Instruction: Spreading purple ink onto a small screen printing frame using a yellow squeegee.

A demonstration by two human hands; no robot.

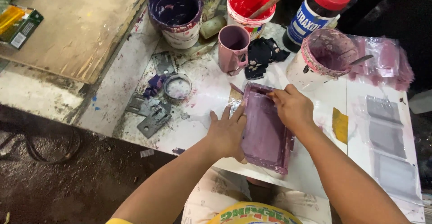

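The small screen-printing frame (265, 129), coated in mauve ink, lies flat on the white, ink-stained table (202, 93), directly in front of the person. Its long axis runs away from the body, leaning slightly left at the far end. The left hand (227, 134) rests against the frame's left edge, fingers extended and loosely spread, pressing rather than gripping. The right hand (292, 109) sits over the far right portion of the frame, fingers curled; it appears to pinch the upper rail, though the fingertips are partly hidden. Both hands are in contact, so neither is nearer.

Beyond the frame stand a pink mug (233, 48), a purple paint bucket (176, 12), a red paint tub (249, 5) with a stick in it, and a mauve-stained tub (321, 57). Grey printed strips (389, 138) lie to the right.
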